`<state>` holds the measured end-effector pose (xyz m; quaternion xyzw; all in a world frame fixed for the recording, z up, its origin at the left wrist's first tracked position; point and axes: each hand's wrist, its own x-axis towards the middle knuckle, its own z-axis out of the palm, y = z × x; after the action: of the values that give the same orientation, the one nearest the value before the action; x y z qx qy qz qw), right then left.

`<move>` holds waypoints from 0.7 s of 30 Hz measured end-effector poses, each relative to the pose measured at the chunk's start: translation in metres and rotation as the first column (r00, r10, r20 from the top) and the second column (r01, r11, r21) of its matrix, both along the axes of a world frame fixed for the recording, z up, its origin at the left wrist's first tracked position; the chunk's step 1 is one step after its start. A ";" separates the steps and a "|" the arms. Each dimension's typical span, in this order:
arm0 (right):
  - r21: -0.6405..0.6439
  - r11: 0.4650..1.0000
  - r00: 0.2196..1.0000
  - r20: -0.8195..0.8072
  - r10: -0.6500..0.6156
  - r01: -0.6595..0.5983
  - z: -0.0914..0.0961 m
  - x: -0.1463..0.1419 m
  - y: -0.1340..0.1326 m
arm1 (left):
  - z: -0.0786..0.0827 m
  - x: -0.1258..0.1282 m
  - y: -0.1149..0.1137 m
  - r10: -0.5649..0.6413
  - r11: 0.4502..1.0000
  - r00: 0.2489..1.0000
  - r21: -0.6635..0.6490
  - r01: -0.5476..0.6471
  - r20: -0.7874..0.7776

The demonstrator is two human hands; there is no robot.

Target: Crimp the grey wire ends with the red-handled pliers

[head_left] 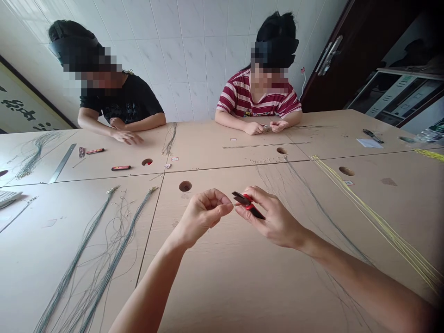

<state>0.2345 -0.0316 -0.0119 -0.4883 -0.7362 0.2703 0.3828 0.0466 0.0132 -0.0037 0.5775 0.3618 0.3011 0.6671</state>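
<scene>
"So, what have the two hands got?"

"The right hand [275, 219] grips a small red-and-black tool [248, 203]. Its fingers [258, 192] are curled closed around the handle, and the black tip pokes out toward the left hand [203, 213]. Pliers or cutters, I cannot tell."

"And the left?"

"Its fingers [224, 201] are pinched shut, thumb against forefinger, right at the tool's tip. Whatever sits in the pinch is too small to make out."

"Where is all that?"

"Held up above the tabletop [243, 286], near its middle, just this side of a round hole [185, 186] in the board. The two hands are almost touching."

"What lies around them?"

"To the left, long bundles of grey cord [86, 259] run away from the person across the tabletop, with loose strands between them. To the right, a bundle of yellow cord [381, 226] runs slantwise, and thin grey strands [322, 210] lie between it and the right forearm."

"Anyone else?"

"Two people sit at the far edge. The person in a black shirt [128, 104] rests a hand flat on the tabletop, with a metal ruler [62, 163] and a red-and-black stick [120, 168] lying near. The person in a red-striped shirt [256, 99] holds both hands close together over something small."
</scene>
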 end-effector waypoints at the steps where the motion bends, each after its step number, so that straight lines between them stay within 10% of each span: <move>1: 0.005 1.000 1.000 0.001 0.010 -0.010 0.000 -0.001 0.000 | 0.000 0.000 0.000 -0.002 1.000 1.000 0.001 0.002 0.000; 21: -0.124 0.992 0.999 -0.033 0.028 -0.032 0.004 -0.006 -0.003 | 0.000 -0.007 -0.007 0.010 0.999 1.000 0.037 -0.009 -0.026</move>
<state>0.2282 -0.0350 -0.0077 -0.4957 -0.7191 0.3289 0.3592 0.0398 0.0061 -0.0035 0.5918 0.3676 0.3031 0.6503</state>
